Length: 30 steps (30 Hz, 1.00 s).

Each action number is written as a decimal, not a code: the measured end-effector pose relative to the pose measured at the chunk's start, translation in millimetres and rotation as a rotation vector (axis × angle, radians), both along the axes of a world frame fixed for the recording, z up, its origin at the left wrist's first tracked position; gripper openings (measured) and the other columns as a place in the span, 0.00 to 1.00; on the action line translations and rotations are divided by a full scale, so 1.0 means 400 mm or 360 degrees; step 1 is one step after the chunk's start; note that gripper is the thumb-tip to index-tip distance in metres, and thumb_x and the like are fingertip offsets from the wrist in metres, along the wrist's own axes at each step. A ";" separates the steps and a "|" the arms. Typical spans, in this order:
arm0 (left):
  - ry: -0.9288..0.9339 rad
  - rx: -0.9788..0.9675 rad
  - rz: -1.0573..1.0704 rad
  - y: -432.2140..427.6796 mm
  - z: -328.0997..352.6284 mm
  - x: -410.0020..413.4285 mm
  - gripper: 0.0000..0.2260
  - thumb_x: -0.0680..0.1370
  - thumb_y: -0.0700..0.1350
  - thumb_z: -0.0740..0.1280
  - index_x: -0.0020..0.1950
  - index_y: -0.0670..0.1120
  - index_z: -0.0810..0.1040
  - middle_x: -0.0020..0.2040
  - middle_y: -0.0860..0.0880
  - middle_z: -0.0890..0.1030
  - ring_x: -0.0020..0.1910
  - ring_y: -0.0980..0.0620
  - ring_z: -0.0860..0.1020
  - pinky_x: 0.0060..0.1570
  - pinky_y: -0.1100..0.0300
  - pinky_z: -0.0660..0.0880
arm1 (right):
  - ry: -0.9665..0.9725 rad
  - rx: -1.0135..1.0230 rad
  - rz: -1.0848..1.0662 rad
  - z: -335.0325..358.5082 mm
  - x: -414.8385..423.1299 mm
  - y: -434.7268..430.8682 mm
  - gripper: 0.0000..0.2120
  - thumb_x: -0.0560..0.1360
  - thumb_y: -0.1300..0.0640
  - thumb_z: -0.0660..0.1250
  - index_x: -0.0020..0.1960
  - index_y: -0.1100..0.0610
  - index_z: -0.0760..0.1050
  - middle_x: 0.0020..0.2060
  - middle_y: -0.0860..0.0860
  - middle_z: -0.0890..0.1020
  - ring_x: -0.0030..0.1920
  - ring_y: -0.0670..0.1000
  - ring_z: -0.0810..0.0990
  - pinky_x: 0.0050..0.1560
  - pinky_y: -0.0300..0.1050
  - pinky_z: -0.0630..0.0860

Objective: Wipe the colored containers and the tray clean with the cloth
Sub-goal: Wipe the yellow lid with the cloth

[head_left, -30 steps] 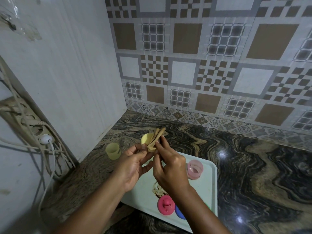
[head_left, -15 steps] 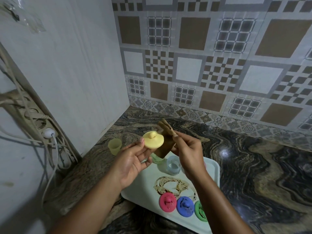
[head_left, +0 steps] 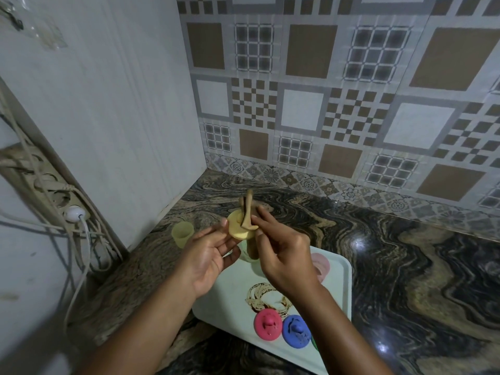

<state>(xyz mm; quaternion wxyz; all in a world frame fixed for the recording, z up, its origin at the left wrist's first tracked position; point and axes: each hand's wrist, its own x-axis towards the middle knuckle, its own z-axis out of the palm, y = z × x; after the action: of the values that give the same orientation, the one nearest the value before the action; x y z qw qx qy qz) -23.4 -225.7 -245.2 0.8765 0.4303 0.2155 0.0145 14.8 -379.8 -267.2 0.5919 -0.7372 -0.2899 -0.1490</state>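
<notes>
Yellow lid is up in the air just past the far left corner of the tray. The left hand has it pinched by the edge between thumb and fingertips. The right hand has its fingers closed on a tan cloth, folded narrow and pressed against the lid's face, loose end sticking up. On the tray itself there's a pink lid and a blue lid side by side along the near edge, plus a sliver of a green lid peeking out by the right forearm. A brown smear sits just behind those, and a pink cup is toward the far right corner. There's a pale cup at the far left corner, mostly hidden by the hands. Off the tray to the left, a yellow cup stands on the marble counter.
</notes>
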 end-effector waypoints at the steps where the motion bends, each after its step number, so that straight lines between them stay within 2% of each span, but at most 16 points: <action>1: 0.0000 0.0009 -0.0003 0.001 -0.001 0.001 0.05 0.78 0.41 0.65 0.52 0.45 0.78 0.48 0.43 0.85 0.40 0.52 0.84 0.35 0.60 0.78 | -0.0077 -0.0022 -0.0021 -0.009 -0.002 0.001 0.15 0.77 0.66 0.65 0.62 0.63 0.82 0.64 0.51 0.80 0.71 0.46 0.74 0.59 0.37 0.79; 3: -0.0010 0.0045 -0.0030 0.004 0.002 0.001 0.07 0.75 0.43 0.67 0.52 0.45 0.79 0.49 0.43 0.85 0.41 0.51 0.84 0.36 0.59 0.78 | -0.0131 -0.0012 -0.0042 -0.017 -0.006 0.004 0.16 0.77 0.63 0.64 0.62 0.65 0.82 0.63 0.56 0.81 0.71 0.48 0.75 0.58 0.41 0.81; 6: -0.0029 0.0121 -0.0090 0.004 0.006 -0.005 0.09 0.71 0.43 0.69 0.50 0.45 0.79 0.48 0.44 0.84 0.40 0.51 0.83 0.36 0.59 0.76 | -0.0074 0.0020 -0.0071 -0.015 0.006 0.001 0.15 0.77 0.65 0.64 0.61 0.64 0.82 0.64 0.52 0.79 0.70 0.47 0.76 0.57 0.38 0.80; 9: -0.0036 0.0134 -0.0124 0.000 0.008 -0.010 0.11 0.71 0.42 0.69 0.52 0.43 0.79 0.46 0.45 0.84 0.39 0.52 0.83 0.35 0.60 0.75 | 0.0079 -0.0017 -0.0025 -0.003 0.026 -0.007 0.15 0.77 0.69 0.64 0.61 0.63 0.82 0.65 0.55 0.80 0.69 0.41 0.75 0.57 0.31 0.76; 12: -0.0016 0.0124 -0.0120 0.001 0.008 -0.014 0.14 0.71 0.43 0.70 0.55 0.43 0.79 0.48 0.44 0.83 0.38 0.53 0.83 0.36 0.58 0.75 | 0.0240 -0.0048 -0.0036 0.002 0.047 -0.013 0.14 0.78 0.70 0.65 0.60 0.62 0.84 0.64 0.54 0.81 0.63 0.33 0.77 0.53 0.29 0.76; 14: -0.0010 0.0121 -0.0114 0.003 0.007 -0.015 0.15 0.71 0.43 0.69 0.57 0.43 0.78 0.48 0.44 0.84 0.39 0.53 0.84 0.36 0.57 0.75 | 0.0410 0.0073 -0.0052 0.003 0.059 -0.014 0.14 0.80 0.67 0.64 0.59 0.58 0.84 0.63 0.50 0.83 0.62 0.34 0.78 0.57 0.37 0.80; 16: -0.0017 0.0094 -0.0104 0.008 0.005 -0.015 0.12 0.72 0.43 0.69 0.54 0.43 0.78 0.46 0.45 0.85 0.39 0.52 0.84 0.37 0.56 0.77 | 0.0615 0.0281 -0.0029 0.010 0.061 -0.015 0.18 0.81 0.66 0.63 0.57 0.47 0.86 0.56 0.40 0.85 0.61 0.38 0.81 0.62 0.54 0.81; 17: -0.0022 0.0071 -0.0098 0.011 0.005 -0.014 0.10 0.72 0.43 0.69 0.52 0.44 0.78 0.45 0.45 0.85 0.39 0.52 0.84 0.37 0.55 0.78 | 0.0675 0.0356 0.0000 0.013 0.060 -0.014 0.23 0.82 0.67 0.62 0.53 0.40 0.86 0.53 0.37 0.86 0.60 0.40 0.82 0.63 0.58 0.80; 19: -0.0030 0.0039 -0.0088 0.014 0.003 -0.011 0.08 0.72 0.43 0.69 0.50 0.45 0.78 0.46 0.44 0.85 0.40 0.51 0.85 0.39 0.54 0.81 | 0.0712 0.0423 0.0059 0.013 0.048 -0.009 0.27 0.82 0.67 0.62 0.50 0.34 0.85 0.51 0.41 0.87 0.58 0.45 0.84 0.62 0.62 0.79; 22: -0.0034 0.0022 -0.0071 0.012 -0.001 -0.009 0.06 0.73 0.43 0.69 0.49 0.46 0.77 0.53 0.42 0.85 0.48 0.48 0.85 0.44 0.51 0.81 | 0.0728 0.0411 0.0101 -0.008 0.029 0.011 0.16 0.80 0.60 0.63 0.58 0.44 0.84 0.56 0.51 0.87 0.62 0.52 0.83 0.64 0.65 0.77; 24: -0.0037 0.0010 -0.0098 0.008 -0.003 -0.010 0.06 0.73 0.42 0.69 0.49 0.46 0.77 0.57 0.41 0.84 0.53 0.47 0.84 0.45 0.49 0.81 | 0.0775 0.0400 0.0116 -0.027 0.022 0.021 0.16 0.78 0.57 0.64 0.62 0.50 0.83 0.59 0.52 0.85 0.65 0.53 0.81 0.67 0.63 0.76; 27: -0.0021 0.0078 -0.0243 0.007 -0.002 -0.018 0.09 0.74 0.39 0.69 0.53 0.46 0.78 0.58 0.41 0.83 0.56 0.47 0.82 0.47 0.50 0.78 | 0.0760 0.0321 0.0126 -0.038 0.020 0.025 0.17 0.79 0.54 0.64 0.65 0.49 0.81 0.61 0.52 0.84 0.65 0.55 0.81 0.68 0.61 0.75; 28: -0.0015 0.0097 -0.0292 0.008 0.001 -0.020 0.11 0.74 0.39 0.69 0.55 0.45 0.78 0.58 0.41 0.82 0.56 0.47 0.82 0.47 0.51 0.77 | 0.0740 0.0292 0.0126 -0.040 0.022 0.022 0.16 0.79 0.56 0.64 0.65 0.50 0.82 0.61 0.51 0.84 0.66 0.54 0.81 0.69 0.59 0.75; 30: -0.0003 0.0098 -0.0376 0.014 0.005 -0.022 0.15 0.74 0.39 0.68 0.61 0.44 0.77 0.59 0.41 0.82 0.56 0.46 0.81 0.48 0.51 0.75 | 0.0649 0.0234 0.0098 -0.042 0.024 0.016 0.15 0.81 0.63 0.64 0.64 0.55 0.82 0.61 0.43 0.82 0.68 0.44 0.78 0.70 0.49 0.74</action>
<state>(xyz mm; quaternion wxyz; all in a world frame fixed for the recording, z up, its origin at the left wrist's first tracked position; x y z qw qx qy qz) -32.0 -220.0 -243.1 0.8586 0.4793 0.1620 -0.0818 24.4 -373.6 -283.9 0.6947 -0.6977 -0.1749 0.0007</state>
